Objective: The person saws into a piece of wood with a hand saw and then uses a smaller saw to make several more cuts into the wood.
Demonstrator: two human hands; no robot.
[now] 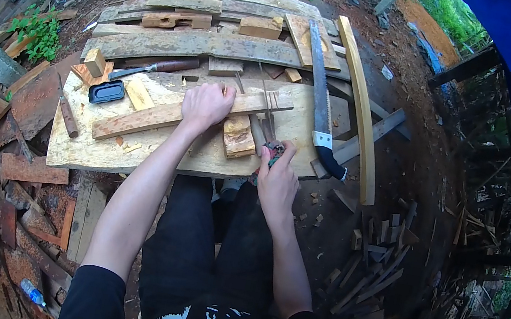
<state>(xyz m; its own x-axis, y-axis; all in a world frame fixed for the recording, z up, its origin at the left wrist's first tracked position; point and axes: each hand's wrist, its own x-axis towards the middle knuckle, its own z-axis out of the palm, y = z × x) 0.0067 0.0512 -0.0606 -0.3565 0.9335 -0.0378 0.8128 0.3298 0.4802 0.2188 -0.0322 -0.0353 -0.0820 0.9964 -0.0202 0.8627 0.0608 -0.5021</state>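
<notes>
My left hand (208, 108) is closed over a long wooden strip (140, 119), pressing it down slantwise on the thick slab bench (74, 153). The strip's right part lies by a short wood block (238, 138). In my right hand (278, 180) is a thin-bladed tool (269, 118) with a multicoloured wrapped handle. Its narrow blade crosses the strip near the right end, where thin slits show; whether it has teeth is too small to tell. A handsaw (322, 69) with a black-and-white handle lies to the right.
A chisel (159, 67), a black tray (106, 92) and a wooden-handled tool (68, 117) lie on the left. Planks (174, 41) and blocks (261, 26) cover the far side. A long batten (361, 116) sticks out at right; offcuts (371, 273) litter the ground.
</notes>
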